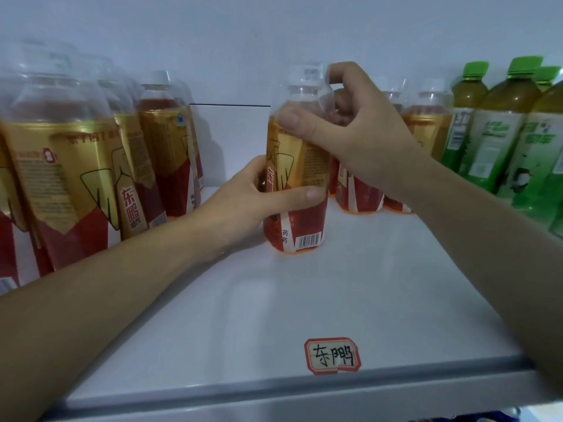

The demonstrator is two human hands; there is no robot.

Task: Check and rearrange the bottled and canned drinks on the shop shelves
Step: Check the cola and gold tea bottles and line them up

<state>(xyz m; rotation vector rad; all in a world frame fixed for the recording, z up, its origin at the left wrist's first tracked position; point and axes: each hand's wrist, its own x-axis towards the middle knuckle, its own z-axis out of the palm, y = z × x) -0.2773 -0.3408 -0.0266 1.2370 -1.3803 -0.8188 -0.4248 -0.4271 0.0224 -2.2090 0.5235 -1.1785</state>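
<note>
Head view, one white shelf (304,300), white back wall (274,41).

Middle of the shelf: a gold-and-red labelled bottle (300,159) with a clear cap cover. It stands upright, base on the shelf board, set back from the front edge. Barcode faces the camera, low on the label.

Left hand (253,205) grips the lower half of that bottle from the left; its fingers (304,194) are curled round the label, thumb across the front. Right hand (362,132) comes in from the right and holds the shoulder and neck of the same bottle, thumb pressed on the front just under the clear part, the other fingers bent round behind the cap.

To the left, apart from the held bottle: a tight group of matching bottles (76,178), running from front to back.

Just behind and right of it: more matching bottles (426,129), partly hidden by the right wrist.

Far right: green-capped bottles (493,141) with green and white labels, next to the gold ones.

Front of the shelf: a red-edged handwritten sticker (332,356).
</note>
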